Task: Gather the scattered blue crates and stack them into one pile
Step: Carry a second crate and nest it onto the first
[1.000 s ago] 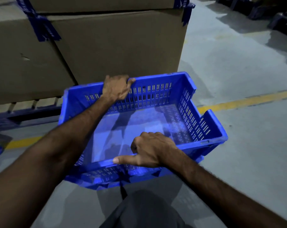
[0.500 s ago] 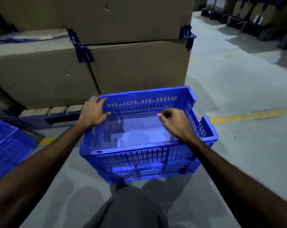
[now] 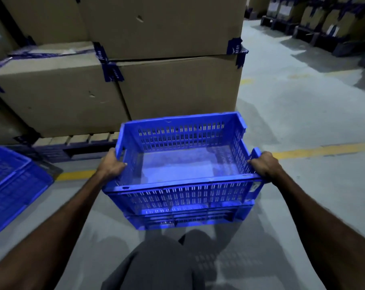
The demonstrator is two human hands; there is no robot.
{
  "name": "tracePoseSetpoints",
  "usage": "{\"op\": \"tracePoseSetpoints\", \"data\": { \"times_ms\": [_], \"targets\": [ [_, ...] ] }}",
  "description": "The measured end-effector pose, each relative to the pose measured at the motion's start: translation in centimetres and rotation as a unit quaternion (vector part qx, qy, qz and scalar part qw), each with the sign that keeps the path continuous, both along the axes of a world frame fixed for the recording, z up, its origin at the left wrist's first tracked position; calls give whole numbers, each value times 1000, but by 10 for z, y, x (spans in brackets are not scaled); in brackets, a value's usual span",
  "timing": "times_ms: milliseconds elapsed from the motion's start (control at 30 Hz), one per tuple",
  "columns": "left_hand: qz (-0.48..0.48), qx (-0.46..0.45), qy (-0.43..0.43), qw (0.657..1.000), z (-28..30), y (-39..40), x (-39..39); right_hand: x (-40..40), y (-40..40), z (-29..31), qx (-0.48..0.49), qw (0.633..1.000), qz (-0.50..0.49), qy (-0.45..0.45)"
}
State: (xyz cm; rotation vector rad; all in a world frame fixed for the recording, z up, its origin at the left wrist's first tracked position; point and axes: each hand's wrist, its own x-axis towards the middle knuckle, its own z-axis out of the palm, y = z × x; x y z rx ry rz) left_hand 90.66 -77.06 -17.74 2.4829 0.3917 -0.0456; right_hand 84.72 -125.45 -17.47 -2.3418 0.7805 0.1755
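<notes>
A blue crate [image 3: 182, 164] is held above the grey floor [image 3: 303, 122], near the cardboard boxes [image 3: 114, 80]. Its short left wall is gripped by the left hand [image 3: 112, 165], its short right wall by the right hand [image 3: 263, 166], both clenched on the rim. The step is best done if the crate is kept level and carried toward the second blue crate [image 3: 12, 185] at the left edge. The mouth is turned upward; the long axis runs left to right.
</notes>
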Motion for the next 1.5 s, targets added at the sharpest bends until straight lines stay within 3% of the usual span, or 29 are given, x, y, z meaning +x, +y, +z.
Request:
{"op": "tracePoseSetpoints", "data": {
  "times_ms": [433,700,1000,1100,1300,1500],
  "targets": [
    [10,129,-9,992,-15,5,8,-1,-2,-9,3,999,-28,-27],
    [18,90,-5,996,-7,-1,1,-9,2,0,3,999,-33,-25],
    [41,-28,-18,999,20,1,-23,-35,7,19,32,998,-25,-42],
    [72,-46,-9,996,43,-7,-55,-61,19,47,42,999,-6,-30],
    [23,-71,48,996,118,-25,-144,-132,57,146,56,998,23,-11],
    [-15,-112,83,990,244,-35,-261,-224,101,265,109,993,37,4]
  ]
}}
